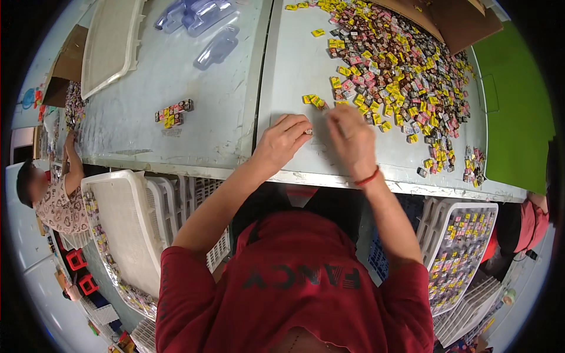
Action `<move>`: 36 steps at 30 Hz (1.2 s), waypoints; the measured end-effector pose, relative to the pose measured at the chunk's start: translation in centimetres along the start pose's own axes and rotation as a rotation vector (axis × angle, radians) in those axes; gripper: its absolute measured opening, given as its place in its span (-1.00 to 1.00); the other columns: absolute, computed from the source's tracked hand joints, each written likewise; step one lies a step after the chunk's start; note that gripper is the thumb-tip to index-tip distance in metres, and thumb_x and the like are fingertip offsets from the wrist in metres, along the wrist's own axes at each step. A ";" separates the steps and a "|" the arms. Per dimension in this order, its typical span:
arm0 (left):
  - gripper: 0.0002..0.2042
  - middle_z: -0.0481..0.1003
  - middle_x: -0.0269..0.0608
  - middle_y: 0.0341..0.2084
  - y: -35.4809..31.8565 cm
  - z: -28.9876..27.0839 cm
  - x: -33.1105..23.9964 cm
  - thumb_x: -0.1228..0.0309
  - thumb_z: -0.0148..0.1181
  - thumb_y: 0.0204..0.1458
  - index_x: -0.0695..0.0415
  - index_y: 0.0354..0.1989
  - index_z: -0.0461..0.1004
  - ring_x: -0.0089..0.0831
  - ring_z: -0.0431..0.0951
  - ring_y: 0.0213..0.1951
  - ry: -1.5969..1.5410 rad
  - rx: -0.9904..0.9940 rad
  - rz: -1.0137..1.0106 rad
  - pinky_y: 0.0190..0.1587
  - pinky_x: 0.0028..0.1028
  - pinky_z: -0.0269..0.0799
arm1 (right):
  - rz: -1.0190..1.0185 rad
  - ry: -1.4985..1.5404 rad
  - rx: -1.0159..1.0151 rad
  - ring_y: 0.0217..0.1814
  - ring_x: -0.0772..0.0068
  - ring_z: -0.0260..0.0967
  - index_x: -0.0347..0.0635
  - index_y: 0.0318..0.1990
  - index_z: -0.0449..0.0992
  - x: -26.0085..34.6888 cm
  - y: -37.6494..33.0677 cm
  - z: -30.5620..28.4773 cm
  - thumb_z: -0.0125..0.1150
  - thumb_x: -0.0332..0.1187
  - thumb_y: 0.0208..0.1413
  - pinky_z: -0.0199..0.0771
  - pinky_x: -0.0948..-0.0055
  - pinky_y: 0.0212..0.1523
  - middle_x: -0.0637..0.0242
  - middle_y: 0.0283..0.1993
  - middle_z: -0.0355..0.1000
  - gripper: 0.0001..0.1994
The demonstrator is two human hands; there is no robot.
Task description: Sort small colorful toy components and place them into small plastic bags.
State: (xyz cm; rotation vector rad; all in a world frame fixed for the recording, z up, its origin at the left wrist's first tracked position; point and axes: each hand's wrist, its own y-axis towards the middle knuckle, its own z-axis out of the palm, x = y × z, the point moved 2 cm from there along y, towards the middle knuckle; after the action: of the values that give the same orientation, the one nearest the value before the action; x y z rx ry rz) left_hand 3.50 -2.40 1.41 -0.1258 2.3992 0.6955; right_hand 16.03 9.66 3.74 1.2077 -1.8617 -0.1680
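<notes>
My left hand (281, 144) rests at the near part of the table, its fingers pinched together round a small box (308, 132) that shows only at the fingertips. Just to its right is my right hand (353, 141), with a red cord on the wrist; motion smears its fingers, so their grip cannot be made out. Beyond the fingertips lie a few small yellow boxes (313, 100). A large loose heap of small boxes (394, 76) in yellow, pink, brown and black spreads over the right side of the table.
Left of the table seam sits a small cluster of boxes (173, 113). Clear plastic trays (218, 47) and a white tray (112, 47) lie farther back. A cardboard box (450, 23) borders the heap. Filled crates (462, 253) stand below at right. Another person (59, 200) works at far left.
</notes>
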 end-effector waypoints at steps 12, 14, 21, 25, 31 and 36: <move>-0.82 0.52 -0.15 -0.25 -0.3 0.9 2.4 0.53 0.30 -0.13 0.22 -0.30 0.54 -0.19 0.51 -0.11 0.017 -0.077 0.043 -0.09 -0.36 0.44 | -0.009 -0.117 -0.080 -0.20 0.19 0.42 -0.23 -0.33 0.57 0.4 -3.7 3.9 0.32 -0.54 -0.13 0.44 0.33 -0.16 0.23 -0.26 0.49 -0.84; -0.81 0.51 -0.17 -0.22 -1.0 1.0 2.5 0.55 0.30 -0.15 0.24 -0.30 0.54 -0.20 0.50 -0.11 -0.051 -0.067 -0.056 -0.07 -0.33 0.43 | -0.051 -0.115 -0.064 -0.18 0.18 0.42 -0.25 -0.31 0.57 0.7 -3.9 4.0 0.32 -0.53 -0.12 0.44 0.32 -0.14 0.22 -0.24 0.48 -0.84; -0.75 0.46 -0.18 -0.12 -0.6 0.8 1.9 0.55 0.27 -0.14 0.24 -0.21 0.52 -0.18 0.45 -0.04 0.231 -0.043 0.191 0.04 -0.25 0.36 | -0.023 -0.071 -0.053 -0.15 0.15 0.40 -0.28 -0.31 0.56 1.5 -3.8 3.7 0.30 -0.56 -0.10 0.43 0.30 -0.10 0.21 -0.20 0.48 -0.85; -0.71 0.45 -0.15 -0.09 -0.8 0.2 1.5 0.54 0.26 -0.12 0.23 -0.15 0.50 -0.16 0.42 0.01 0.212 0.011 0.159 0.04 -0.26 0.36 | -0.068 -0.069 -0.049 -0.16 0.14 0.39 -0.27 -0.29 0.55 1.7 -3.7 3.2 0.29 -0.57 -0.10 0.41 0.28 -0.11 0.19 -0.20 0.47 -0.83; -0.68 0.44 -0.11 -0.05 3.0 -1.1 3.0 0.56 0.25 -0.13 0.22 -0.12 0.48 -0.12 0.40 0.02 0.066 -0.063 0.111 0.03 -0.29 0.38 | 0.034 -0.183 0.043 -0.22 0.06 0.41 -0.24 -0.33 0.46 0.0 1.2 1.3 0.26 -0.53 -0.10 0.39 0.21 -0.19 0.15 -0.31 0.47 -0.86; -0.74 0.51 -0.16 -0.25 6.6 1.6 4.7 0.59 0.23 -0.15 0.23 -0.21 0.48 -0.17 0.47 -0.12 0.079 0.290 0.240 -0.06 -0.29 0.41 | 0.068 -0.364 0.138 -0.33 -0.02 0.43 -0.23 -0.38 0.45 -3.2 2.2 3.4 0.31 -0.47 -0.15 0.43 0.14 -0.30 0.07 -0.40 0.48 -0.83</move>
State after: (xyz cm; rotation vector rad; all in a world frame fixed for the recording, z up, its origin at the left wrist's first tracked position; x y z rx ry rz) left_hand -1.01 4.44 0.52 0.2632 2.5874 0.4459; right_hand 12.49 12.22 0.93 1.2679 -2.2590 -0.2378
